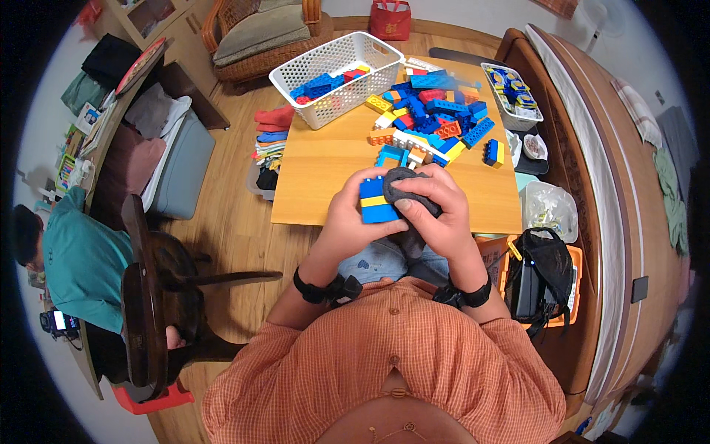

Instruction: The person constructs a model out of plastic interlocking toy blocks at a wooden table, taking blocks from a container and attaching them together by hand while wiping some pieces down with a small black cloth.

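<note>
Blue, yellow-striped rectangular block stack [378, 201] is clasped in my left hand [345, 220], the nearer one, over the light-wood table's [318, 174] six-o'clock edge, longer visible side running twelve-to-six. At its three o'clock, my right hand [449, 198] pinches crumpled dark-grey cloth [401, 175].

Orange checked shirt [347, 337] with buttons down the front; blue jeans [376, 255] bearing a small dark heart [362, 264]; black wrist straps [314, 291]; thin necklace [409, 427] with pendant.
</note>
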Motion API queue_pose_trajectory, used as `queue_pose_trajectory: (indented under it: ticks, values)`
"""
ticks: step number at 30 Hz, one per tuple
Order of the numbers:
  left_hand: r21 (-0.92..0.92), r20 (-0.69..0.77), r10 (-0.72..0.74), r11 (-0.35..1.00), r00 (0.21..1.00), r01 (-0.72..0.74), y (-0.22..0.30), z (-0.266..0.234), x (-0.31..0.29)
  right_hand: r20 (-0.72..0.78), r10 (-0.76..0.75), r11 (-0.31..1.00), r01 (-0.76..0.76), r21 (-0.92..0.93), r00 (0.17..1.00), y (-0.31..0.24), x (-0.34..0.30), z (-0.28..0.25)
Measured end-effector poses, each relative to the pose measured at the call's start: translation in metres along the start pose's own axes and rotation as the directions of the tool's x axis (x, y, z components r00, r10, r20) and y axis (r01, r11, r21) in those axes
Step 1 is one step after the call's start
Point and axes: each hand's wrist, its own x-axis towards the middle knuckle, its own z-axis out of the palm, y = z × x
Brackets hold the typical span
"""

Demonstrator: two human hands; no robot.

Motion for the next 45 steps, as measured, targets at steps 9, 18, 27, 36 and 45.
queue_pose_trajectory:
  ticks: [9,18,27,36,45]
  values:
    - [-0.390,0.049,-0.100,0.914,0.994,0.111,-0.009,0.003,0.009,0.016,-0.020,0.995,0.022,-0.098,1.000,-0.001,0.001,-0.004]
    - [-0.653,-0.107,-0.130,0.757,0.986,0.029,-0.013,0.005,0.009,-0.050,0.034,0.986,-0.041,-0.161,0.998,0.011,-0.003,-0.018]
    - [-0.710,0.117,-0.193,0.670,0.974,0.218,-0.013,0.010,0.008,-0.131,0.022,1.000,-0.025,-0.017,0.991,0.015,-0.008,-0.007]
    - [-0.602,0.188,-0.017,0.788,0.982,0.129,-0.016,0.012,0.005,-0.149,0.078,0.980,-0.103,-0.169,0.986,0.020,-0.002,-0.022]
    - [-0.655,0.104,-0.105,0.742,0.989,0.147,-0.019,0.018,0.012,-0.086,0.039,0.998,-0.043,-0.048,0.996,0.019,-0.010,-0.013]
